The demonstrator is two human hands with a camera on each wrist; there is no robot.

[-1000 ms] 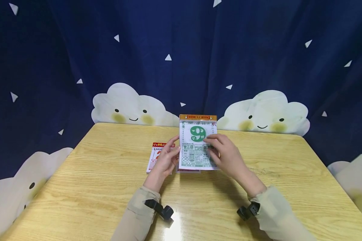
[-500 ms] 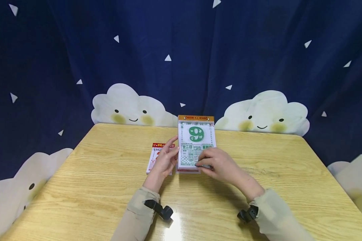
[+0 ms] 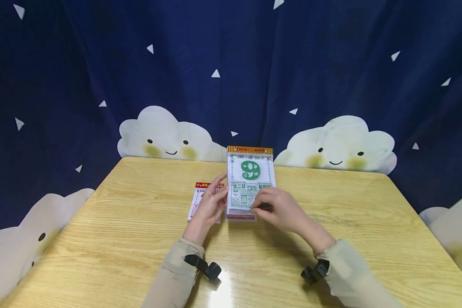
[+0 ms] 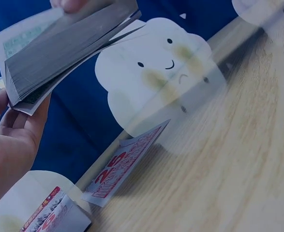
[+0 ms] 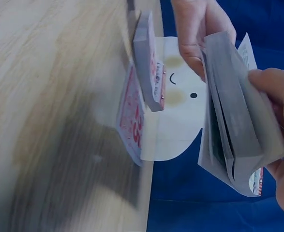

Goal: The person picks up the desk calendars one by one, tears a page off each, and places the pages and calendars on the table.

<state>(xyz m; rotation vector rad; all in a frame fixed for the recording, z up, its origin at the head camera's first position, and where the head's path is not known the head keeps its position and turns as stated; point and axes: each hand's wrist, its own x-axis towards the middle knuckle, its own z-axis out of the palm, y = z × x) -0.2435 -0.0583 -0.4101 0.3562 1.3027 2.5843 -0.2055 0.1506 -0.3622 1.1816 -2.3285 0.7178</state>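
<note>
A thick tear-off calendar with a green 9 and a yellow-and-red striped header is held up above the table, tilted toward the head camera. My left hand grips its left edge, thumb at the front and other fingers behind. At the lower right corner, my right hand pinches the bottom of the top page, which is lifted a little off the block. In the right wrist view, the thumb presses on that raised page. The grey page edges of the block show in the left wrist view.
A smaller calendar with a red header lies on the wooden table, partly behind my left hand. Beside it is a loose sheet with a red 25, mostly under the held calendar. A dark blue curtain with clouds hangs behind.
My right hand has moved down from the middle of the page to its lower right corner, and the bottom of the top page has come up. The left hand keeps its grip.
</note>
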